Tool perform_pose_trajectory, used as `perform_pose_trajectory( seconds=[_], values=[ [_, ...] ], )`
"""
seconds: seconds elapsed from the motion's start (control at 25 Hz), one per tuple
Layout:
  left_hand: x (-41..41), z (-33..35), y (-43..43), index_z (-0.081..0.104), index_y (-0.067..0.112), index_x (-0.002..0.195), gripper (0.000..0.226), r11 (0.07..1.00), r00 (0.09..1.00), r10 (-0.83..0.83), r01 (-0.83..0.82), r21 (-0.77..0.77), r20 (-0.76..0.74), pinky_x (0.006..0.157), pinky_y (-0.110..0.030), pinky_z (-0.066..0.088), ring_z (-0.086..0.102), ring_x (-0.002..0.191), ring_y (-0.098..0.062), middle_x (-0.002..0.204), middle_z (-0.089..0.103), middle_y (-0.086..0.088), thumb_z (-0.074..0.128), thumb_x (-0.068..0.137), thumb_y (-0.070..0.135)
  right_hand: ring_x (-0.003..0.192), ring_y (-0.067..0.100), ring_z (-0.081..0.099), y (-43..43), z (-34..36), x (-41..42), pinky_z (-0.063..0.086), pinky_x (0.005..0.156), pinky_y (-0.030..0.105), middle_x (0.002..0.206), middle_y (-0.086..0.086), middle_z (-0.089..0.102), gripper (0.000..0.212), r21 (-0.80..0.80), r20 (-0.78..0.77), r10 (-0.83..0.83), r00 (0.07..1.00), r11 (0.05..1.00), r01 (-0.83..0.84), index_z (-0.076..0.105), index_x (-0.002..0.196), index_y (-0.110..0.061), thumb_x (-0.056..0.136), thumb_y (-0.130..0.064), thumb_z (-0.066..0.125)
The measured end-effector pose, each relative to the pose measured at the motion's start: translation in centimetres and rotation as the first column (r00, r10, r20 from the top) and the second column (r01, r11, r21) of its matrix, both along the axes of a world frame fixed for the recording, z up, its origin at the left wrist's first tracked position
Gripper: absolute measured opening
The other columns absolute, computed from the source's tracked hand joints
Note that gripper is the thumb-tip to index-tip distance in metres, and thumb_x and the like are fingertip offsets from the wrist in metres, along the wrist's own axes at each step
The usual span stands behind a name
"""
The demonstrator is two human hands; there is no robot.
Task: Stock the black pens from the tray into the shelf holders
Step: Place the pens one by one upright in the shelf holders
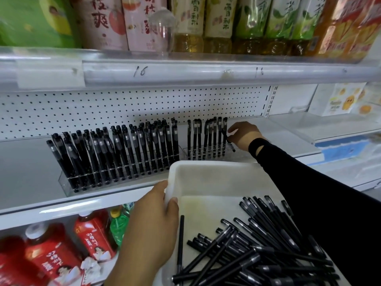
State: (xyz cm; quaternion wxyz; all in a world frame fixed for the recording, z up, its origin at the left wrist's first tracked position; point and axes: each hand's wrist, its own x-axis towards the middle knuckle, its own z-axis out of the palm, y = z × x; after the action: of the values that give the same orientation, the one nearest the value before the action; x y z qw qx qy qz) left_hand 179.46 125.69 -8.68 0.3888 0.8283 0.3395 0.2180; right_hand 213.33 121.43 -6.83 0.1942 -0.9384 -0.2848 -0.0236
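My left hand (152,228) grips the left rim of a white tray (198,176) held in front of the shelf. Several loose black pens (257,244) lie piled in the tray's near right part. On the middle shelf a clear holder (68,182) stands packed with upright black pens (115,153). To its right a second clear holder (237,156) carries a shorter row of pens (206,139). My right hand (245,136) reaches to that row's right end and pinches a black pen (230,143), tilted, its tip down at the holder.
A white pegboard (123,108) backs the shelf (26,174). Drink bottles (216,23) line the shelf above, behind a price rail. Red bottles (61,250) and a green one stand on the shelf below. Yellow-printed packs (346,100) sit on the neighbouring shelf to the right.
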Motion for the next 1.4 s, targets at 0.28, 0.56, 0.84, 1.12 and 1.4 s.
perform_pose_trajectory(
  seconds=[0.28, 0.56, 0.84, 1.12, 1.4],
  values=[
    [0.1, -0.2, 0.0, 0.053, 0.040, 0.127, 0.030, 1.000, 1.000, -0.003, 0.003, -0.005, 0.000, 0.068, -0.019, 0.046, 0.059, 0.086, 0.003, 0.098, 0.063, 0.023, 0.047, 0.100, 0.028, 0.065, 0.019, 0.058, 0.7, -0.3, -0.2, 0.047, 0.070, 0.025, 0.086, 0.007, 0.073, 0.040, -0.131, -0.008, 0.006, 1.000, 0.991, -0.007, 0.077, 0.097, -0.012, 0.101, -0.042, 0.049],
    [0.2, -0.3, 0.1, 0.052, 0.038, 0.130, 0.032, 1.000, 1.000, -0.003, 0.003, 0.002, -0.003, 0.068, -0.017, 0.044, 0.059, 0.087, 0.003, 0.098, 0.062, 0.024, 0.048, 0.101, 0.028, 0.072, 0.025, 0.064, 0.9, -0.7, -0.1, 0.039, 0.057, 0.023, 0.070, 0.003, 0.063, 0.035, -0.142, 0.055, -0.005, 0.998, 0.990, 0.013, 0.068, 0.073, -0.016, 0.099, -0.034, 0.052],
    [0.3, -0.2, 0.1, 0.052, 0.039, 0.130, 0.032, 1.000, 1.000, -0.006, 0.006, -0.009, -0.008, 0.074, -0.024, 0.049, 0.062, 0.089, -0.001, 0.101, 0.065, 0.022, 0.048, 0.101, 0.028, 0.089, 0.028, 0.070, 0.6, -0.1, 0.4, 0.054, 0.082, 0.029, 0.093, 0.007, 0.075, 0.024, -0.012, 0.044, 0.009, 0.999, 1.000, -0.009, 0.076, 0.094, -0.016, 0.097, -0.031, 0.058],
    [0.3, -0.2, 0.1, 0.052, 0.040, 0.129, 0.031, 1.000, 1.000, -0.006, 0.006, -0.013, -0.012, 0.076, -0.028, 0.052, 0.064, 0.087, -0.004, 0.099, 0.066, 0.020, 0.048, 0.101, 0.028, 0.086, 0.028, 0.068, 0.3, -0.4, 0.5, 0.052, 0.075, 0.027, 0.092, 0.011, 0.074, 0.028, -0.050, 0.012, -0.042, 0.999, 0.998, 0.042, 0.076, 0.096, -0.005, 0.092, -0.027, 0.059],
    [0.3, -0.1, 0.1, 0.052, 0.041, 0.128, 0.030, 1.000, 1.000, -0.008, 0.007, -0.014, -0.012, 0.075, -0.027, 0.051, 0.062, 0.087, 0.000, 0.097, 0.064, 0.023, 0.048, 0.100, 0.028, 0.093, 0.029, 0.067, -0.1, -0.8, 0.8, 0.049, 0.073, 0.025, 0.100, 0.013, 0.073, 0.029, -0.067, -0.003, -0.038, 0.999, 0.997, 0.037, 0.076, 0.093, -0.003, 0.092, -0.029, 0.063]
  ],
)
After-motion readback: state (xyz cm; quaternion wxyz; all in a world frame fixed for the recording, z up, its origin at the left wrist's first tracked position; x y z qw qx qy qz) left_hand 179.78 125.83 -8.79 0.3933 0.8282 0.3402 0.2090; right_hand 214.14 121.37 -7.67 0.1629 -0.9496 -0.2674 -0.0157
